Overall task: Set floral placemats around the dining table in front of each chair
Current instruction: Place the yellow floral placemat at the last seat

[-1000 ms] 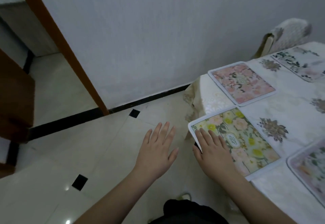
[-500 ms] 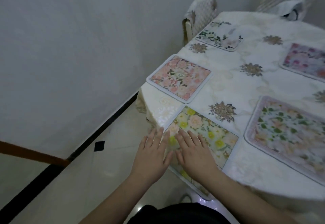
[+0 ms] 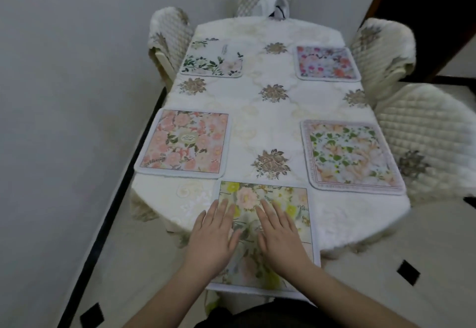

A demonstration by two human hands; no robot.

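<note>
**Yellow mat overhangs the near end, both palms flat on it**

The dining table (image 3: 270,111) is the landmark, with four placemats already along its sides: a green-leaf one (image 3: 212,58) far left, a purple one (image 3: 326,63) far right, a pink one (image 3: 186,142) near left, a peach one (image 3: 351,153) near right. At its near end lies the yellow placemat (image 3: 280,211), long axis running from the person toward the far end, near edge seemingly past the table's edge. The left hand (image 3: 212,237) and right hand (image 3: 280,236) rest side by side on its middle, fingers straight, flat, gripping nothing, pointing toward the far end. The mat lies directly beneath the fingers and extends beyond them both ways; neither hand is nearer. A forward push would likely seat it.
</note>
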